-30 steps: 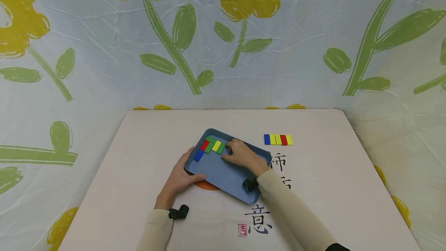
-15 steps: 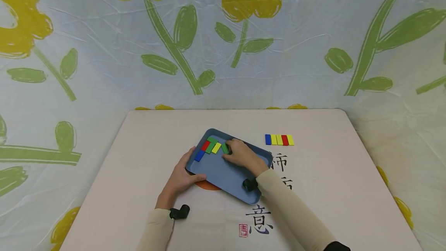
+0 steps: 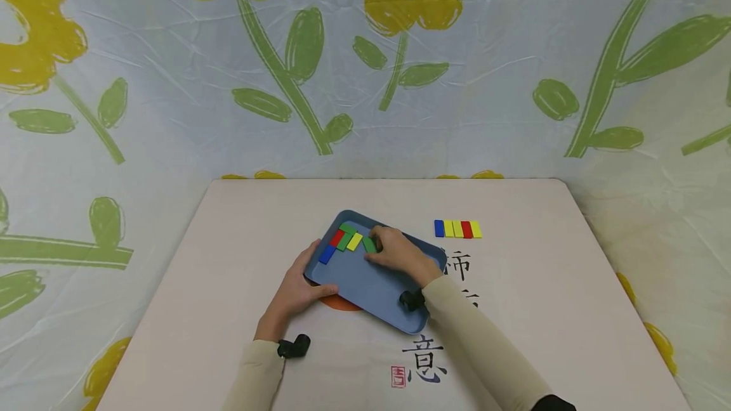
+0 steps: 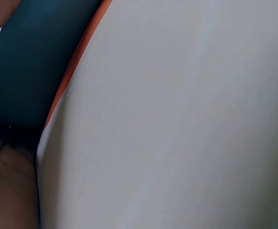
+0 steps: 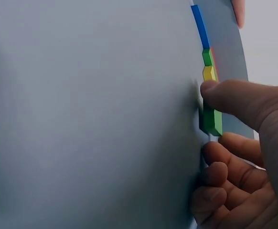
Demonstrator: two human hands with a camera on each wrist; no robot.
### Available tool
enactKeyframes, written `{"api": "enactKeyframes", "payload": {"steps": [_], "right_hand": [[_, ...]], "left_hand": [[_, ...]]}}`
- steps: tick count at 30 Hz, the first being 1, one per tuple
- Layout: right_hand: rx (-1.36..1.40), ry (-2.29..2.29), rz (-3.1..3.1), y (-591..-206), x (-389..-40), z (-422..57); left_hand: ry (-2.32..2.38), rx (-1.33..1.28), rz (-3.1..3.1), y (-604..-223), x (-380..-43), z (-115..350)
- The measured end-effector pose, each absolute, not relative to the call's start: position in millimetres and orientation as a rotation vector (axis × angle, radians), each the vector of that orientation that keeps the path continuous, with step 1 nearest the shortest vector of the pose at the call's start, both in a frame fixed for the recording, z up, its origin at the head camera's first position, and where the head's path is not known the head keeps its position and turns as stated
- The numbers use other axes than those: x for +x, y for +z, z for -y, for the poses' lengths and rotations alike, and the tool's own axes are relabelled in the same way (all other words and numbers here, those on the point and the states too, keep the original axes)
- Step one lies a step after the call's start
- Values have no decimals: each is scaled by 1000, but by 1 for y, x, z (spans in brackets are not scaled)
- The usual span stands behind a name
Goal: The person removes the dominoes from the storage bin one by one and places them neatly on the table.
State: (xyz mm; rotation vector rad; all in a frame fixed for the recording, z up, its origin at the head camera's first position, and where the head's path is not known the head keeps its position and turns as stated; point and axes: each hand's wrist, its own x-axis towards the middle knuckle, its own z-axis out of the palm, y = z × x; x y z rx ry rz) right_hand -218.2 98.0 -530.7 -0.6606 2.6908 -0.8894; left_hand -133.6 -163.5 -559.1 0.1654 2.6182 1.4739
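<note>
Your R hand point(image 3: 400, 252) was over the blue tray point(image 3: 394, 297), grip pinching a green block point(image 5: 213, 121) btwn thumb & fingers. Head cam put that block toward the tray's far edge, angled just beside the yellow block point(image 3: 355, 241); R wrist cam alone showed its thickness, w/ your thumb across one end. Couldn't tell if it touched the tray floor. Your L hand point(image 3: 297, 287) had its grip clamped on the tray's L end, thumb on the near rim. Only head cam caught the row of five blocks point(image 3: 458, 229) on the table point(image 3: 257, 208). L wrist cam gave a close-up of the tray's side & the orange print point(image 4: 77, 62) alongside.
</note>
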Motion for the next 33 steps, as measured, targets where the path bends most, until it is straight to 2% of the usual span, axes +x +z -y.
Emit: {"api": "enactKeyframes", "payload": {"steps": [18, 33], "right_hand": [[-685, -1130, -2636, -519, -211, -124], [-631, -1155, -2764, -497, -213, -172]], "left_hand": [[1490, 132, -2617, -562, -134, 163], [1475, 124, -2615, -562, -133, 163]]}}
